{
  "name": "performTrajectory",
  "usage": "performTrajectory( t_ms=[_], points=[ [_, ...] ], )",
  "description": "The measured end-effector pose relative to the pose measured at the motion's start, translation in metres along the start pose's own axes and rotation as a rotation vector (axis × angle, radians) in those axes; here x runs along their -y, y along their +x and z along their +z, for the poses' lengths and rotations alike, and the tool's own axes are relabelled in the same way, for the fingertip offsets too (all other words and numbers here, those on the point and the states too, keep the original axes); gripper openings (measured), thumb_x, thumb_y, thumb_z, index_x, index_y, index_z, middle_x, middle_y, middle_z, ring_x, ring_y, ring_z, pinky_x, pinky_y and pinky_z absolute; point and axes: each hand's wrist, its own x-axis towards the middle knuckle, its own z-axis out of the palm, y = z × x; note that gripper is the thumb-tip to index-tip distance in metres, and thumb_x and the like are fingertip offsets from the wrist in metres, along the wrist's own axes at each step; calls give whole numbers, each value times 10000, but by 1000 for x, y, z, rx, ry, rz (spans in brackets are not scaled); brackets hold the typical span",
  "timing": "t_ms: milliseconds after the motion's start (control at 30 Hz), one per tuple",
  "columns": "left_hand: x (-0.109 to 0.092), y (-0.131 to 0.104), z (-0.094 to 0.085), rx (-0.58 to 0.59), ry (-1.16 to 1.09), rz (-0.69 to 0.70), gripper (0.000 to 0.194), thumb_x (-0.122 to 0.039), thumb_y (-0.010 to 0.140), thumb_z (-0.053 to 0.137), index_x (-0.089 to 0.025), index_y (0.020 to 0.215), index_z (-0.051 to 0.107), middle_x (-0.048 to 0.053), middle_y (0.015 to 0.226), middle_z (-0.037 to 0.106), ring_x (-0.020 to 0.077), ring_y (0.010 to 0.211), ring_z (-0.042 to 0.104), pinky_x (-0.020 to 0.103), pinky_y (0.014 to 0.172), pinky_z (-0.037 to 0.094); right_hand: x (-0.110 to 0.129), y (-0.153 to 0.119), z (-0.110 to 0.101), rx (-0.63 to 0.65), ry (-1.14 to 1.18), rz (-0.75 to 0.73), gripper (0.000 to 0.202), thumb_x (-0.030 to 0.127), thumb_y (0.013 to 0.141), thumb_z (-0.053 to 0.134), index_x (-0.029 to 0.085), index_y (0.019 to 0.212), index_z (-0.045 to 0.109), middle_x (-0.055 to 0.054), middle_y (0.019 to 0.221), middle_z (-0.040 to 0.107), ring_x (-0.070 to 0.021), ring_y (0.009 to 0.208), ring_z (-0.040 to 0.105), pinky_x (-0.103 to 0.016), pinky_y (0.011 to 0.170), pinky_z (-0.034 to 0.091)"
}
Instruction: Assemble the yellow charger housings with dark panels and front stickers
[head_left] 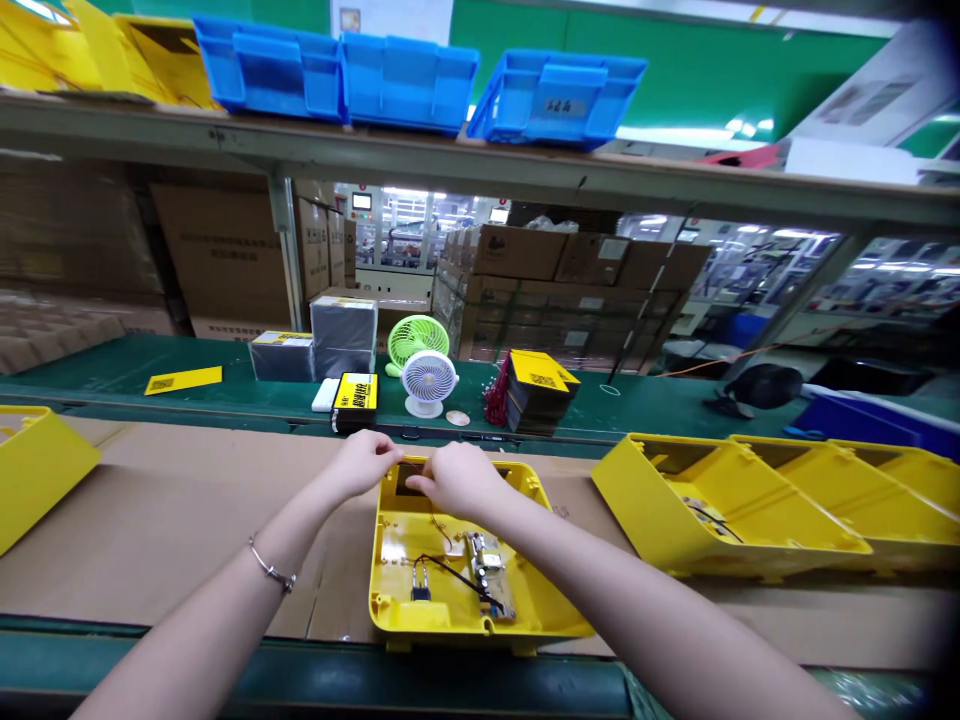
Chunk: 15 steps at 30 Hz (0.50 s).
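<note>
A yellow plastic housing [540,605] lies open side up on brown cardboard in front of me. Inside it are a circuit board [489,575], a black socket-like part [421,592] and dark wires. My left hand [365,462] is at the housing's far left edge, its thumb and fingertips pinched on a thin reddish wire. Just to the right, my right hand [455,482] curls over the far wall with its fingers closed near the same wire; what its fingertips grip is too small to make out. A thin wire hangs below it towards the board.
More yellow housings stand at the right [735,500] and one at the left edge [41,475]. Behind are a white fan [429,382], a green fan [417,342], grey boxes [343,335] and a card stack [541,385]. Blue bins [409,85] line the shelf above.
</note>
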Motion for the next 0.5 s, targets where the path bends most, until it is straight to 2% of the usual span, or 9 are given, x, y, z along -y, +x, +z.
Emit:
performTrajectory(
  t_ms=[100, 167, 300, 400, 433, 500],
  points=[
    [-3, 6, -10, 99, 35, 5, 215, -350, 662, 581, -163, 653, 686, 31, 658, 675, 156, 620, 580, 234, 528, 402, 12, 7, 6, 19, 29, -124, 299, 344, 865, 398, 212, 879, 666, -73, 800, 678, -203, 725, 616, -267, 625, 401],
    [-5, 12, -13, 163, 58, -9, 157, -293, 617, 616, -161, 655, 692, 33, 647, 678, 148, 594, 584, 227, 518, 411, 16, 10, 10, 34, 38, -197, 233, 219, 815, 457, 208, 951, 647, -64, 836, 679, -195, 760, 619, -254, 645, 400],
    [-9, 27, -14, 257, 128, -53, 127, -131, 490, 636, -156, 608, 676, 4, 526, 638, 126, 484, 555, 214, 466, 405, 15, 8, 12, 88, 56, -308, 384, 71, 699, 521, 224, 1036, 621, -47, 875, 676, -192, 814, 619, -231, 651, 396],
    [-11, 35, -11, 273, 179, -51, 168, -57, 431, 602, -166, 554, 639, -23, 490, 612, 116, 453, 530, 207, 446, 388, 4, -2, 6, 131, 75, -333, 369, 68, 697, 531, 247, 1000, 644, -30, 827, 674, -175, 765, 616, -221, 632, 394],
    [-11, 35, -10, 266, 191, -43, 174, -46, 424, 590, -170, 541, 625, -27, 490, 606, 115, 452, 523, 207, 443, 382, -2, -7, 4, 114, 92, -326, 322, 96, 725, 527, 250, 978, 654, -28, 821, 668, -167, 759, 610, -221, 637, 397],
    [-10, 35, -5, 234, 202, -21, 171, -35, 427, 564, -173, 523, 595, -29, 502, 595, 117, 461, 513, 209, 439, 367, -16, -18, 1, 3, 133, -282, 238, 181, 809, 484, 249, 955, 659, -33, 849, 650, -161, 804, 586, -230, 680, 406]
  ],
)
